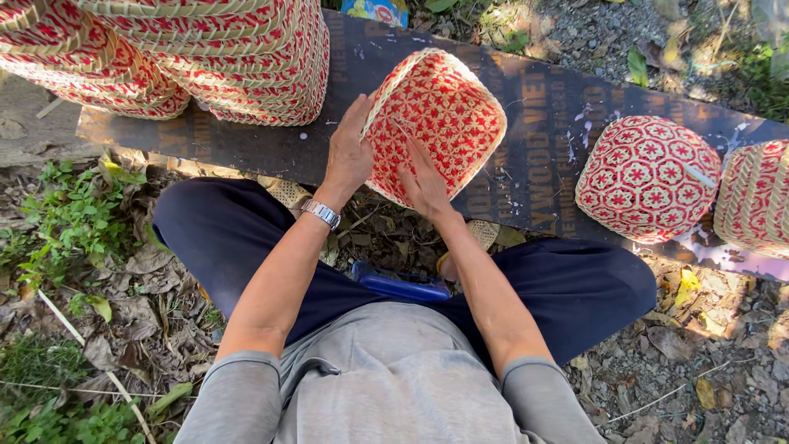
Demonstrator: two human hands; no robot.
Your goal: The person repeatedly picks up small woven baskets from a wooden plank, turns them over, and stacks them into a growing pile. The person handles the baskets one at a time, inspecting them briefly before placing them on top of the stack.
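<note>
Plainly light and springy, the red-and-cream woven basket [436, 123] sits tilted between both hands over the dark board [246, 140] that serves as a worktop. The left hand [349, 152] lies flat with fingers spread against its pale rim side; the right hand [423, 185] presses open-palmed on the woven wall, so neither pinches. I judge the weave stiff enough to keep shape yet easy to dent, so rim and corners look the safest holds. Beyond the left hand stands a stack of like baskets [205, 57]; beyond the right hand sits a rounded basket [648, 177], well apart, leaving bare board between.
</note>
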